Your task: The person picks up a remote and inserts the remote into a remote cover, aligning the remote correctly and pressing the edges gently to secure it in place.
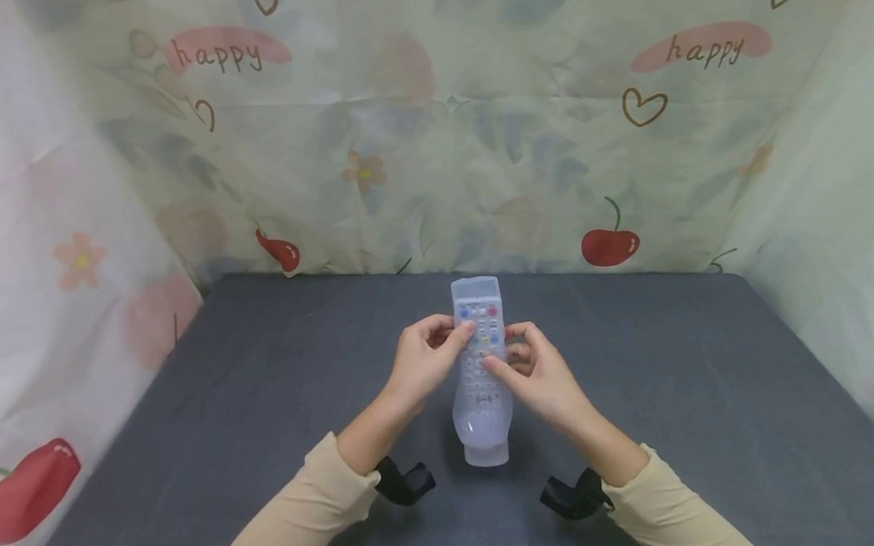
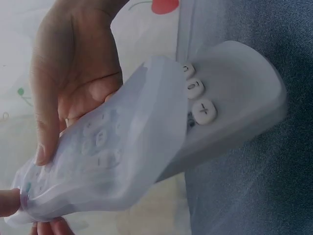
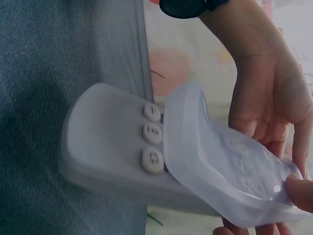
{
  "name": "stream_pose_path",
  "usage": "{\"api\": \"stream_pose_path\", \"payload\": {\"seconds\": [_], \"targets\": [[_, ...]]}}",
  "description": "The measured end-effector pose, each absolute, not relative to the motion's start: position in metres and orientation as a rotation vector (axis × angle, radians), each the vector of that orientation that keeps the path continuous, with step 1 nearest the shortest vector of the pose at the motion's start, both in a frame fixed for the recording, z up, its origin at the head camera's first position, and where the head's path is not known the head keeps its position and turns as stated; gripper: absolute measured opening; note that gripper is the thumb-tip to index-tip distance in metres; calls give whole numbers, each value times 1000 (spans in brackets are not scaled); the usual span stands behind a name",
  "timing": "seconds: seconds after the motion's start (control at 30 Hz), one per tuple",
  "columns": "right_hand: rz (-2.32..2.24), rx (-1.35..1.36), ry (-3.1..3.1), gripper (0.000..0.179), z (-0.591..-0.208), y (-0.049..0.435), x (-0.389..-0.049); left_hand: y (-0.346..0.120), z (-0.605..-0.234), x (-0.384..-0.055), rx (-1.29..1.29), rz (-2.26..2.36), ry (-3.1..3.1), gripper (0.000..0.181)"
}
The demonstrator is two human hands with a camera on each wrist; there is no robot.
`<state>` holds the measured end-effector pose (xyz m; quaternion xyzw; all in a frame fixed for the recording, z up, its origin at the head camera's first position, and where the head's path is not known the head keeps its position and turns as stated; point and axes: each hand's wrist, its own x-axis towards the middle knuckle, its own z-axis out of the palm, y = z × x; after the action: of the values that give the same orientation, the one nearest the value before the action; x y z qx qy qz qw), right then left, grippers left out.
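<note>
A pale grey remote control is partly inside a translucent, frosted sleeve cover. Its bare near end, with a row of white buttons, sticks out past the cover's flared mouth. Coloured buttons show through toward the far end. My left hand grips the covered remote from the left, thumb on the front near the upper buttons. From the right, my right hand holds it with the thumb pressed on the middle of the front and fingers curled at the side and behind.
The dark grey tabletop lies under both hands. A curtain printed with cherries and hearts stands behind and along both sides. Black wrist mounts hang below the beige sleeves.
</note>
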<state>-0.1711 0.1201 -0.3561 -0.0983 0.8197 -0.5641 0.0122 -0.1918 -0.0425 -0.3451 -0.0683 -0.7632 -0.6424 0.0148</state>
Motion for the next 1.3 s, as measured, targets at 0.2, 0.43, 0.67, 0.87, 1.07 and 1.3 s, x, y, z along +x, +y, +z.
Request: {"api": "stream_pose_path", "payload": {"seconds": [0.2,0.43,0.67,0.87,1.07,1.3], "targets": [[-1643,-378,2611,39,-358,123,-170,-42,-346,-191,-278,-1984,-2371,26],[-1624,-406,2603,37,-351,132,-173,-44,-348,-190,-408,-2005,-2347,27],[-1737,-316,2652,29,-343,138,-180,-43,-349,-190,-394,-1985,-2365,32],[-1705,-401,2773,17,-342,137,-179,-44,-349,-189,-445,-1947,-2390,31],[-1732,-385,2859,11,-341,133,-178,-44,-348,-185,-542,-1874,-2442,33],[-1694,-412,2925,8,-340,132,-178,-41,-352,-182,-590,-1838,-2361,36]]}}
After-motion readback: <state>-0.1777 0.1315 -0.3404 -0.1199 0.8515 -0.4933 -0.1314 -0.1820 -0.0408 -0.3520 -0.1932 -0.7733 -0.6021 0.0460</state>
